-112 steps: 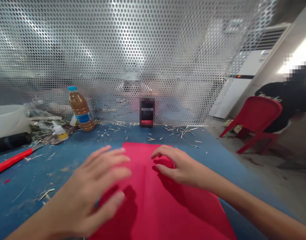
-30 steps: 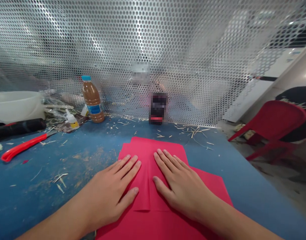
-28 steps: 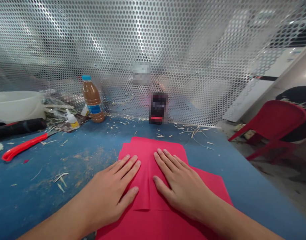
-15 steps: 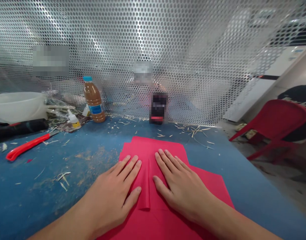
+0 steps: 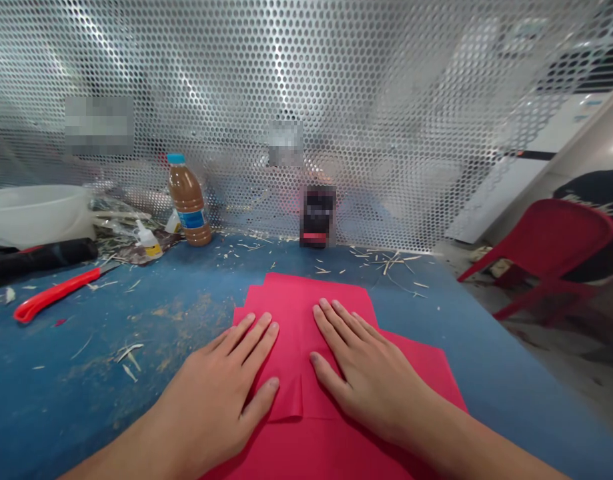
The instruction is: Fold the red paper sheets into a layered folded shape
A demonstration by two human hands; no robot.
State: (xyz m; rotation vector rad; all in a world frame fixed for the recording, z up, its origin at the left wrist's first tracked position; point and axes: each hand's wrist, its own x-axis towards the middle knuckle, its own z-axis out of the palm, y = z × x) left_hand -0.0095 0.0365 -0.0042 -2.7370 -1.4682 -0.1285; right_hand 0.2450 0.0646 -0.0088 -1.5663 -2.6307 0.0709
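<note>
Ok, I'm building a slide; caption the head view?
Left hand and right hand lie flat on red sheets, blue table beneath.

over at the left edge i see a white tub (image 5: 39, 217), with a black cylinder (image 5: 46, 258) just in front. below it lies a red-handled blade (image 5: 59, 293). a blue-capped brown bottle (image 5: 187, 203) stands upper left, a small white dropper bottle (image 5: 149, 240) beside it. perforated metal (image 5: 376, 93) fills the top; pale slivers (image 5: 389, 262) litter its foot. a red chair (image 5: 561, 237) stands far right.

Left hand (image 5: 217, 385), right hand (image 5: 369, 373) — flat on red sheets (image 5: 290, 347), blue tabletop (image 5: 86, 407)
</note>
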